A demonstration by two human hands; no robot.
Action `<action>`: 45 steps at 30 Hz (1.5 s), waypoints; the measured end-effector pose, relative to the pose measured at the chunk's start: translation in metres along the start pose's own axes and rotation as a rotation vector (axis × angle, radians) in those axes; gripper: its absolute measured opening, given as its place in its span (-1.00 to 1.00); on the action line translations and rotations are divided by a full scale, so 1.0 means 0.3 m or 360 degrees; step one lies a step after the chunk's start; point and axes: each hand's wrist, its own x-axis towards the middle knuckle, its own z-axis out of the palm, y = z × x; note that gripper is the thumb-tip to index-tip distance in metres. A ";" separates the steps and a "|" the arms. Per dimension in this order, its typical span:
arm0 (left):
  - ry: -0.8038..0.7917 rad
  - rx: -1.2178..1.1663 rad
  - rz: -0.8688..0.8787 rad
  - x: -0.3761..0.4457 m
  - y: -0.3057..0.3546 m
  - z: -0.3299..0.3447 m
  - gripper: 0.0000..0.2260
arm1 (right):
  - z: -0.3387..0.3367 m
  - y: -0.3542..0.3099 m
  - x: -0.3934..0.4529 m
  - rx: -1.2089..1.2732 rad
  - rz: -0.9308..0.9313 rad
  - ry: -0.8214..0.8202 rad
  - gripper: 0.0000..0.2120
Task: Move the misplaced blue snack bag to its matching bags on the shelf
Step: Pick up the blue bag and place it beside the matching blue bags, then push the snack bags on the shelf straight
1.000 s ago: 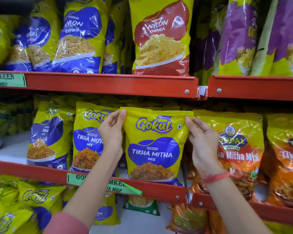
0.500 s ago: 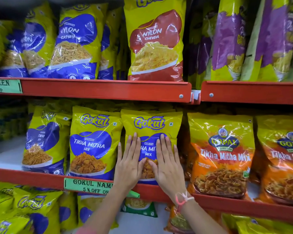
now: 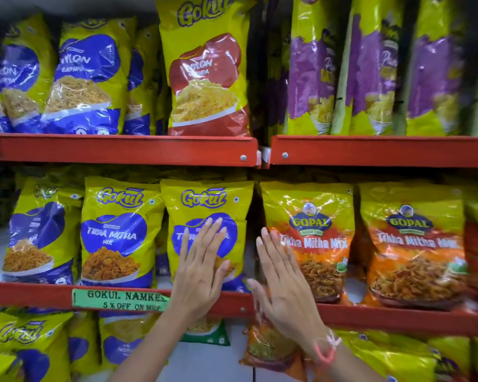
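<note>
Blue snack bag (image 3: 206,205) stands upright on middle red shelf (image 3: 122,295), just beside matching blue bag (image 3: 116,232), orange bags (image 3: 309,241) to its right. Left hand (image 3: 202,268) flat, fingers spread over its front; right hand (image 3: 283,279) open, grasping nothing.

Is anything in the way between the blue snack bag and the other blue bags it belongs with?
Nothing visible is. The blue snack bag already stands on the middle shelf right beside a matching blue bag. The left hand lies flat on its front; the right hand is open, off to its right.
</note>
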 end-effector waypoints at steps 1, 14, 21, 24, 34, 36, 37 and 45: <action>0.0022 -0.0046 0.0025 0.026 0.037 0.011 -0.55 | -0.041 0.038 -0.016 0.0030 0.0002 0.0027 -0.41; -0.0148 -0.1078 -0.0441 0.414 0.799 0.482 -0.55 | -0.520 0.828 -0.157 0.0435 0.1020 0.0646 -0.60; 0.0064 -0.1249 -0.1294 0.570 0.897 0.610 -0.45 | -0.508 1.002 -0.130 0.1342 0.1745 0.0568 -0.46; 0.0160 -0.1633 -0.1467 0.598 0.892 0.605 -0.55 | -0.535 1.004 -0.122 0.1598 0.1761 0.0645 -0.45; 0.0491 -0.2018 -0.1583 0.585 0.884 0.504 -0.72 | -0.613 1.016 -0.140 0.1747 0.1606 0.0923 -0.31; 0.0436 -0.1996 -0.1564 0.596 0.876 0.507 -0.79 | -0.609 1.019 -0.129 0.1704 0.1644 0.0957 -0.39; 0.0426 -0.1967 -0.1543 0.600 0.873 0.507 -0.80 | -0.606 1.018 -0.125 0.1690 0.1653 0.0967 -0.37; 0.0536 -0.0971 -0.0437 0.425 0.925 0.559 -0.57 | -0.501 0.889 -0.253 0.0392 0.0860 0.0801 -0.42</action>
